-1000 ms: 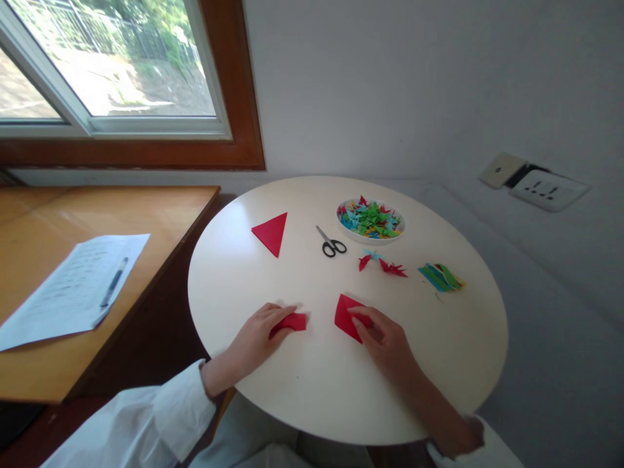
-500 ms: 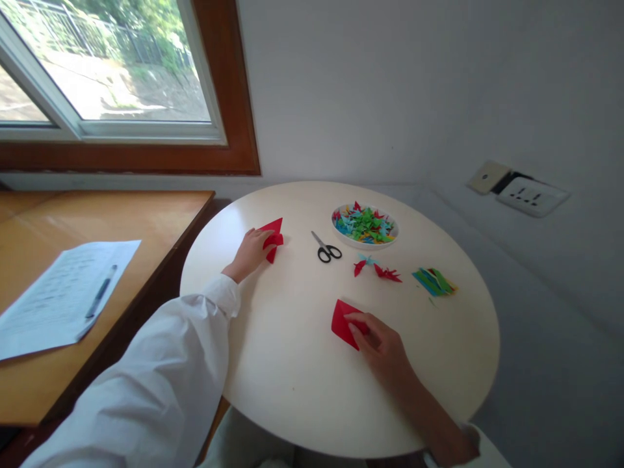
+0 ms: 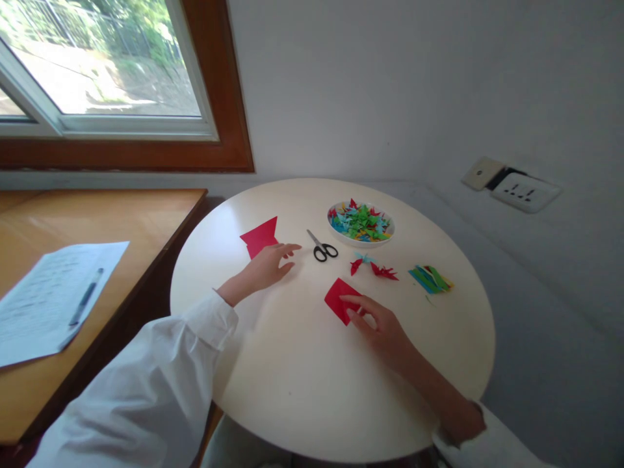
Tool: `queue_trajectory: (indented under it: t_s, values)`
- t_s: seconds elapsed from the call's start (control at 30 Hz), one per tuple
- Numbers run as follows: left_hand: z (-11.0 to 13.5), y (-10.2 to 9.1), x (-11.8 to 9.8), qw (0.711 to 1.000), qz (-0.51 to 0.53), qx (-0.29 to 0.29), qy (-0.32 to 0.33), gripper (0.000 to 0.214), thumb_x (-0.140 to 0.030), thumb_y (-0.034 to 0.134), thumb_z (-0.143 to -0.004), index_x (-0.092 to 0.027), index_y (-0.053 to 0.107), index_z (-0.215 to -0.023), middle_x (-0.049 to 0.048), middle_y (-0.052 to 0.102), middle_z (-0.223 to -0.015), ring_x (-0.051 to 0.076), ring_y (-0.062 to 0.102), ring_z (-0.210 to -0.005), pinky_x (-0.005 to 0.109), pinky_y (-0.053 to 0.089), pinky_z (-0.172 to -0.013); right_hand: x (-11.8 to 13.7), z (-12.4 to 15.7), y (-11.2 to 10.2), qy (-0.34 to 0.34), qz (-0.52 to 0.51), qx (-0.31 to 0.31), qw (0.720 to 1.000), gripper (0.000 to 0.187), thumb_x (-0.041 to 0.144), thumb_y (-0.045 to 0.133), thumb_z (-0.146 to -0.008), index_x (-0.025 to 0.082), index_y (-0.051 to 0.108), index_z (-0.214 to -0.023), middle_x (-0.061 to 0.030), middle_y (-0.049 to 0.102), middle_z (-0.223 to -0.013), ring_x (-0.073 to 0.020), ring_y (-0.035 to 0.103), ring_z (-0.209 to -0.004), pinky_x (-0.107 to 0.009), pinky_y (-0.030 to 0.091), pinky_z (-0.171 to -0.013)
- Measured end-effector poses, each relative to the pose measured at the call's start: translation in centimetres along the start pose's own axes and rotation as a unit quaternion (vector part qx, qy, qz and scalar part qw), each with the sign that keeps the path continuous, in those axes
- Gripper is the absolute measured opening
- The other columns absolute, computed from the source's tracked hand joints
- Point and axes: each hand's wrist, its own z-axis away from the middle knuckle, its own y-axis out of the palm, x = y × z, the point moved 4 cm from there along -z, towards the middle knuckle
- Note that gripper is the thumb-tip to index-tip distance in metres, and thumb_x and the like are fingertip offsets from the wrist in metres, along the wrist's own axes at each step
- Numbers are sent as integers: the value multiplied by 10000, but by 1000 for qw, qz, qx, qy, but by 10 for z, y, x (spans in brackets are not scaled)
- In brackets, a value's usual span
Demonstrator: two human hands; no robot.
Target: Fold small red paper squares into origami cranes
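Between the thumb and fingers of my right hand [image 3: 377, 322] is a square of red paper [image 3: 337, 300], held just over or against the round table [image 3: 292, 354]. My left hand [image 3: 266, 265] hovers with thumb and fingers apart, nothing between them. Just behind it lie more red paper sheets [image 3: 260, 235], partly covered by that hand. Scissors [image 3: 322, 249] with black handles rest a little beyond my left fingertips. Small red folded paper cranes [image 3: 384, 271] and a light blue one [image 3: 364, 258] lie past my right hand.
A white dish [image 3: 363, 244] full of small colourful folded papers stands at the back. Cut paper strips [image 3: 431, 279] lie at the right. On the wooden desk [image 3: 160, 214] to the left are a written sheet [image 3: 53, 292] and a pen [image 3: 86, 297]. A socket [image 3: 526, 191] is on the wall.
My left hand has let go of the red paper at the left and moved right, toward the scissors. My right hand has shifted slightly away from me with its red square.
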Motion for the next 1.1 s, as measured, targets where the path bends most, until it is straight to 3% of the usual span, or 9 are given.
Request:
queue_trajectory:
  t_s: [0.1, 0.17, 0.27, 0.4, 0.53, 0.63, 0.8, 1.1]
  values:
    - [2, 8, -33, 990, 116, 60, 57, 478, -180, 502, -794, -190, 445, -1269, 91, 635, -1102, 172, 636, -900, 297, 518, -774, 5, -19, -7, -12, -13, 1, 1000, 312, 245, 474, -774, 192, 641, -1032, -74, 670, -1042, -172, 613, -750, -314, 500, -694]
    - [2, 9, -46, 986, 139, 39, 84, 427, -185, 499, -806, -194, 485, -1233, 91, 606, -1176, 179, 623, -960, 305, 507, -824, 6, -30, -6, -13, -39, 10, 999, 363, 181, 462, -736, 187, 627, -1060, -75, 667, -1057, -172, 617, -760, -308, 503, -688]
    - [0, 12, -50, 984, 147, -3, 100, 429, -202, 513, -815, -204, 476, -1243, 85, 588, -1212, 196, 585, -1051, 333, 477, -898, 5, -40, -3, -21, -52, 2, 998, 458, 111, 440, -675, 200, 618, -1088, -69, 650, -1112, -180, 619, -830, -315, 497, -734]
    - [-2, 19, -49, 981, 157, -12, 116, 394, -198, 513, -824, -201, 500, -1218, 80, 599, -1198, 187, 582, -1054, 322, 468, -908, 0, -44, 3, -25, -47, -7, 999, 475, 98, 434, -663, 207, 620, -1086, -58, 645, -1126, -189, 613, -894, -336, 486, -790]
    - [-2, 29, -46, 974, 215, -8, 64, 210, -216, 536, -814, -174, 631, -996, 67, 684, -997, 167, 638, -883, 286, 507, -810, -8, -46, 12, -18, -70, 4, 997, 390, 131, 471, -712, 213, 631, -1058, -54, 666, -1076, -190, 619, -894, -338, 488, -801]
    - [-1, 37, -40, 958, 285, 0, 18, 200, -238, 588, -782, -169, 651, -959, 73, 691, -940, 174, 643, -839, 285, 517, -772, -15, -47, 15, 3, -115, 7, 993, 314, 185, 523, -744, 223, 643, -1032, -59, 673, -1052, -201, 617, -936, -338, 497, -799]
    - [2, 47, -33, 920, 390, 20, -26, 196, -279, 654, -733, -158, 675, -886, 79, 693, -892, 184, 640, -829, 301, 510, -779, -17, -50, 11, -20, -176, -10, 984, 195, 256, 612, -736, 233, 685, -916, -58, 685, -974, -197, 621, -937, -338, 487, -835]
    - [1, 47, -37, 901, 426, -11, -76, 160, -293, 634, -738, -136, 659, -724, 88, 689, -807, 167, 622, -756, 259, 482, -702, -12, -52, 15, 12, -273, -27, 962, 107, 286, 633, -745, 233, 711, -796, -54, 706, -917, -179, 640, -869, -329, 496, -827]
